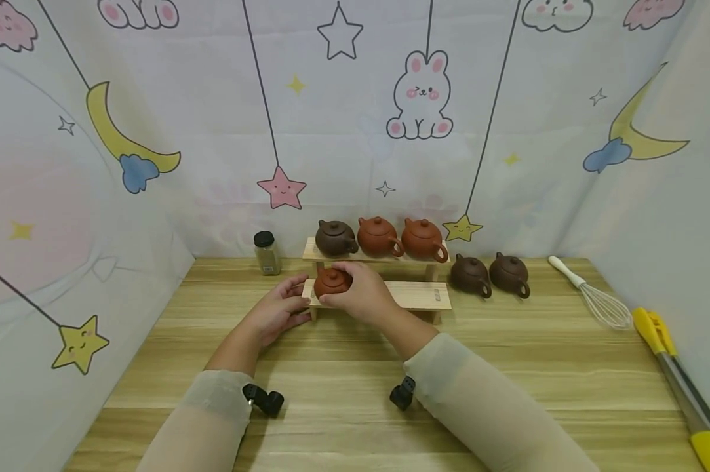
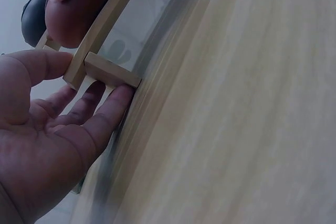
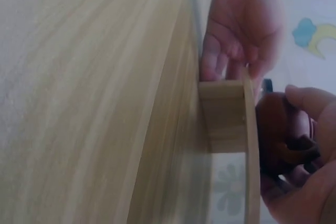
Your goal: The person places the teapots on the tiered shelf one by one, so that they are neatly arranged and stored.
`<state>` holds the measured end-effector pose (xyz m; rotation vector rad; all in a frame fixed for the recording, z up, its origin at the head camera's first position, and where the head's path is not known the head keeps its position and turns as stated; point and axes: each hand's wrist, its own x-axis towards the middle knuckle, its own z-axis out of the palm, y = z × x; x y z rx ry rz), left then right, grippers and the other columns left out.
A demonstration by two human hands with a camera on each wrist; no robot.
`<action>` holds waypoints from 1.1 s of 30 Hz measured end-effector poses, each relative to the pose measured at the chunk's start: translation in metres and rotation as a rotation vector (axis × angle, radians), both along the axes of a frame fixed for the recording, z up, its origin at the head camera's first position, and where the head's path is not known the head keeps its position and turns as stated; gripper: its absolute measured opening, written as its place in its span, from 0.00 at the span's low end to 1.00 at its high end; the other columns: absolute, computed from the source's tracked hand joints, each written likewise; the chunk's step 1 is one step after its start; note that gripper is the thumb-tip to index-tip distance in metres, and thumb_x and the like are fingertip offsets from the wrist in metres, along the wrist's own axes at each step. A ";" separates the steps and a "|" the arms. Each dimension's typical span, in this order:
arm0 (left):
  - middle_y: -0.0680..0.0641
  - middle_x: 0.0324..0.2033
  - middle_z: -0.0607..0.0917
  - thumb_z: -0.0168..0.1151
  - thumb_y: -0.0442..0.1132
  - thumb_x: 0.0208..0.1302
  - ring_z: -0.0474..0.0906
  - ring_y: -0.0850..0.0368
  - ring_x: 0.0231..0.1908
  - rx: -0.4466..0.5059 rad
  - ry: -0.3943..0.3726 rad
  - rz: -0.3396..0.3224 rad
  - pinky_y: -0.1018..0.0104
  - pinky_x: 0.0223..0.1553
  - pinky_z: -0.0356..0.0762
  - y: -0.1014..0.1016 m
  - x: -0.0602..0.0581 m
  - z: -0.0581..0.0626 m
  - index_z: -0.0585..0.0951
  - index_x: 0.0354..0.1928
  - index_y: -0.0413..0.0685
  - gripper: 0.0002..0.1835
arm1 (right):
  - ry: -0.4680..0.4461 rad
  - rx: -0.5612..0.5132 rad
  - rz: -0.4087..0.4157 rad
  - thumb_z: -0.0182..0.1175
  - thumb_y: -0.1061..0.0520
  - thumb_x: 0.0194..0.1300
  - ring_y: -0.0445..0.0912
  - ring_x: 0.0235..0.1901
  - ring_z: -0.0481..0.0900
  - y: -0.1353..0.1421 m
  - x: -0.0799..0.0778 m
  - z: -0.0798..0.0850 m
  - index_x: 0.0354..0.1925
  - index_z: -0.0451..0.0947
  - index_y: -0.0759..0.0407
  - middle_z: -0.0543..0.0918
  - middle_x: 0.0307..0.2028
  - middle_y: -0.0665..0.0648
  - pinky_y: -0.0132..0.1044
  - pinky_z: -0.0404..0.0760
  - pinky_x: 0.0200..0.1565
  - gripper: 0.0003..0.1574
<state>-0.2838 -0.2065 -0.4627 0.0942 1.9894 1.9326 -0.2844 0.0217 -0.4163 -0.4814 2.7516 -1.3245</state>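
Note:
A small reddish-brown clay teapot (image 1: 331, 280) is at the left end of the lower step of a two-tier wooden stand (image 1: 416, 295). My right hand (image 1: 363, 295) grips this teapot from the right, thumb in front and fingers behind, covering part of its body. In the right wrist view the teapot's handle (image 3: 294, 155) shows beside the palm. My left hand (image 1: 275, 313) holds the stand's left end, its thumb at the board's edge and its other fingers against the leg (image 2: 113, 71).
On the upper step sit a dark brown teapot (image 1: 334, 238) and two reddish ones, the middle (image 1: 377, 236) and right (image 1: 422, 239). Two dark teapots (image 1: 470, 275) (image 1: 509, 273) stand right of the stand. A spice jar (image 1: 267, 253) is left; a whisk (image 1: 599, 298) and yellow-tipped tongs (image 1: 682, 383) lie right.

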 end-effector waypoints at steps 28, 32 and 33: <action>0.35 0.81 0.57 0.50 0.32 0.81 0.66 0.41 0.75 0.019 -0.008 0.009 0.42 0.76 0.71 0.000 -0.001 -0.001 0.48 0.87 0.49 0.39 | -0.016 -0.208 -0.015 0.75 0.45 0.67 0.58 0.67 0.80 0.101 0.032 0.008 0.66 0.80 0.45 0.83 0.65 0.53 0.52 0.84 0.64 0.32; 0.34 0.81 0.56 0.50 0.32 0.81 0.65 0.40 0.76 0.021 -0.006 0.013 0.40 0.77 0.70 0.001 -0.001 0.000 0.48 0.87 0.48 0.39 | -0.007 -0.191 -0.049 0.76 0.44 0.67 0.57 0.63 0.83 0.131 0.036 0.002 0.66 0.80 0.47 0.83 0.65 0.59 0.51 0.87 0.61 0.32; 0.34 0.81 0.56 0.50 0.32 0.81 0.65 0.40 0.76 0.020 -0.006 0.013 0.40 0.77 0.70 0.001 -0.001 0.000 0.48 0.87 0.48 0.40 | -0.009 -0.182 -0.062 0.76 0.44 0.67 0.57 0.62 0.84 0.137 0.037 0.001 0.66 0.80 0.47 0.83 0.65 0.59 0.50 0.87 0.61 0.32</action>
